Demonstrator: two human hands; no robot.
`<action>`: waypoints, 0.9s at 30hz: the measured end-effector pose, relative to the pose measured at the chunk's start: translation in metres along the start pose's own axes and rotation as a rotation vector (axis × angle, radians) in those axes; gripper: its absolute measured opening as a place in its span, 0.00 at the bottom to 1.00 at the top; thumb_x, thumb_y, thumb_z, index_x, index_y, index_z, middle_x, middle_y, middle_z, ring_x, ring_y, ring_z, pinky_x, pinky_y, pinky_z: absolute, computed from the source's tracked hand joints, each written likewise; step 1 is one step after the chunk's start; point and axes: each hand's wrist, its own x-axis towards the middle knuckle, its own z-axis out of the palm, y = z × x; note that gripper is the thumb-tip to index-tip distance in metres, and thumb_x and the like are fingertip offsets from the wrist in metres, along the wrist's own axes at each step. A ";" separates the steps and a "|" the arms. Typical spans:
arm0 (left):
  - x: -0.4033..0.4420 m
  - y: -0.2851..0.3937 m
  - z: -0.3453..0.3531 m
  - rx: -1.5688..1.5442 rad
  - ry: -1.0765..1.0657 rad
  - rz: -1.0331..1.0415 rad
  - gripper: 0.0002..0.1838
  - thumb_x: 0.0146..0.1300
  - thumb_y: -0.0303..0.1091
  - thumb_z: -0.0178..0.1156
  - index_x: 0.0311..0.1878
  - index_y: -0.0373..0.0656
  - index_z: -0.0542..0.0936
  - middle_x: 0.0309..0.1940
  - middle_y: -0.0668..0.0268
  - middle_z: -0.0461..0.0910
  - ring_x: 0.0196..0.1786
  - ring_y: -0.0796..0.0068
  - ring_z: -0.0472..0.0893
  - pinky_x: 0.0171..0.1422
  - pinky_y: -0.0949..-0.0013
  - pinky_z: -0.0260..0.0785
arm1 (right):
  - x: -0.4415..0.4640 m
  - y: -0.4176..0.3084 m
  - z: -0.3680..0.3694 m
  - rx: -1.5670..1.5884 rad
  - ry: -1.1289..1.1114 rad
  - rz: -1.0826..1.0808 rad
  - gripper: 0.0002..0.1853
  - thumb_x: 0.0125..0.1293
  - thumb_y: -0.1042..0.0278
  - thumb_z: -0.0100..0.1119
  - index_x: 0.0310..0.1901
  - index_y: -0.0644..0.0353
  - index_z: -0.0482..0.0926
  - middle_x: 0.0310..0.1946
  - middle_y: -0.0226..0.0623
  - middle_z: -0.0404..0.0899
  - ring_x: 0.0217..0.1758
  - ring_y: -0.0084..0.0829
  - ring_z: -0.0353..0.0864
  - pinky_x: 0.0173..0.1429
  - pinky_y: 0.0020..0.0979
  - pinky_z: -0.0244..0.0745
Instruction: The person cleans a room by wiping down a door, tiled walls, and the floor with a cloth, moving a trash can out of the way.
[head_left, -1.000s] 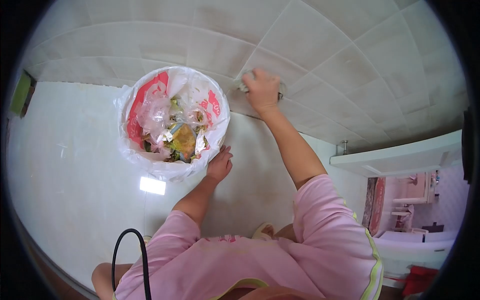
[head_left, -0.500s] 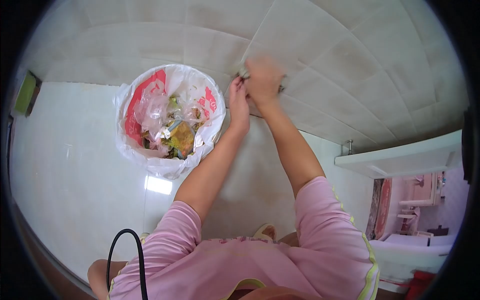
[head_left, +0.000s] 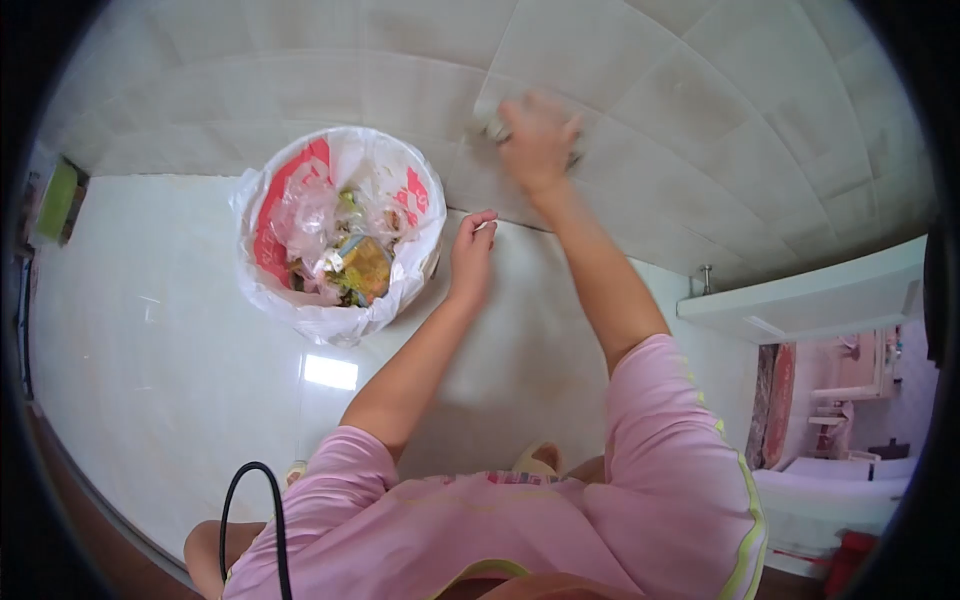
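Against the tiled wall (head_left: 640,150), my right hand (head_left: 540,140) presses a greyish cloth (head_left: 494,130). Motion blurs the hand, and only the cloth's edges show on either side of it. Lower down, my left hand (head_left: 472,262) hangs over the floor just right of the waste bin, apart from the wall, its fingers partly bent and nothing in them. The waste bin (head_left: 425,285) is lined with a white and red plastic bag and holds crumpled clear plastic and food scraps.
Pale shiny floor tiles (head_left: 170,330) surround the bin. A white cabinet door (head_left: 810,300) juts in at the right, with pink shelving (head_left: 845,390) beyond. At the far left stands a green object (head_left: 57,202). A black cable (head_left: 255,468) loops near my body.
My left hand has drawn down and away from the wall and my right hand. My right hand, with the cloth, has shifted slightly across the tiles.
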 end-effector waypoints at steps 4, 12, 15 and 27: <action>-0.020 -0.027 -0.018 0.082 -0.016 -0.098 0.10 0.63 0.34 0.47 0.45 0.45 0.73 0.43 0.71 0.73 0.49 0.79 0.71 0.51 0.72 0.61 | 0.044 0.034 -0.042 -0.027 0.216 0.130 0.13 0.43 0.63 0.59 0.35 0.39 0.78 0.43 0.31 0.71 0.48 0.37 0.67 0.48 0.46 0.54; 0.007 -0.017 -0.022 0.142 -0.006 -0.078 0.09 0.63 0.33 0.47 0.43 0.45 0.74 0.41 0.71 0.73 0.47 0.80 0.71 0.51 0.72 0.61 | -0.119 0.046 0.047 0.002 -0.395 -0.524 0.09 0.54 0.67 0.50 0.38 0.44 0.74 0.43 0.30 0.70 0.46 0.30 0.68 0.46 0.45 0.60; -0.001 -0.014 -0.027 0.184 -0.026 -0.095 0.09 0.63 0.33 0.46 0.43 0.44 0.74 0.42 0.71 0.73 0.47 0.80 0.71 0.51 0.73 0.61 | -0.116 0.047 0.045 0.117 -0.431 -0.477 0.12 0.50 0.68 0.53 0.39 0.46 0.74 0.42 0.31 0.70 0.45 0.30 0.70 0.44 0.42 0.60; -0.009 -0.036 0.002 0.069 -0.132 -0.210 0.07 0.63 0.32 0.49 0.42 0.46 0.74 0.40 0.73 0.75 0.46 0.81 0.71 0.49 0.74 0.61 | -0.025 0.084 -0.014 -0.074 0.114 -0.144 0.12 0.46 0.69 0.57 0.36 0.48 0.77 0.35 0.25 0.72 0.40 0.30 0.71 0.35 0.34 0.65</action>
